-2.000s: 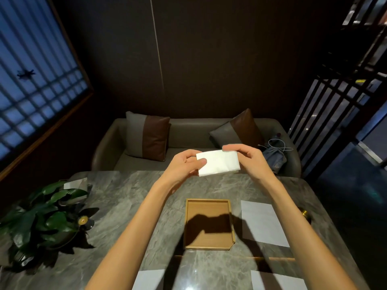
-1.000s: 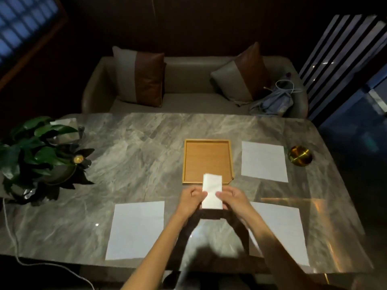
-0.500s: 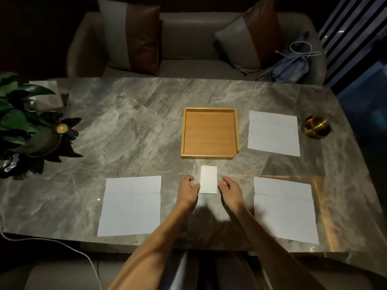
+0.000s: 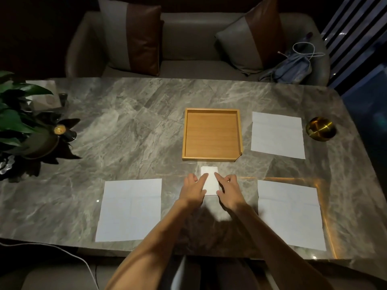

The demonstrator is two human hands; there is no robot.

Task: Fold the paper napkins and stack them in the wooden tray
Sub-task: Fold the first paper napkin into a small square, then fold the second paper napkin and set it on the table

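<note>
Since half a second ago both hands have slid forward onto the folded napkin [image 4: 209, 178], which has stayed put just short of the tray [image 4: 211, 135], at its near edge and toward the middle of the table's near side. Left hand [image 4: 193, 189] and right hand [image 4: 228, 190] each lay a straight forefinger on it and press it flat, with the other fingers loosely bent and gripping nothing. It is a small, narrow white rectangle, its long side pointing at the tray. Three unfolded ones lie flat: left napkin [image 4: 129, 209] by the near-left edge, right napkin [image 4: 290, 212] by the near-right edge, far napkin [image 4: 277, 135] right of the tray. The table [image 4: 125, 132] is grey veined marble, dimly lit, with an amber glow near its right side. A brass bowl [image 4: 320, 128] sits near the right edge and a plant [image 4: 16, 122] at the left. Beyond stands a sofa [image 4: 188, 38].
</note>
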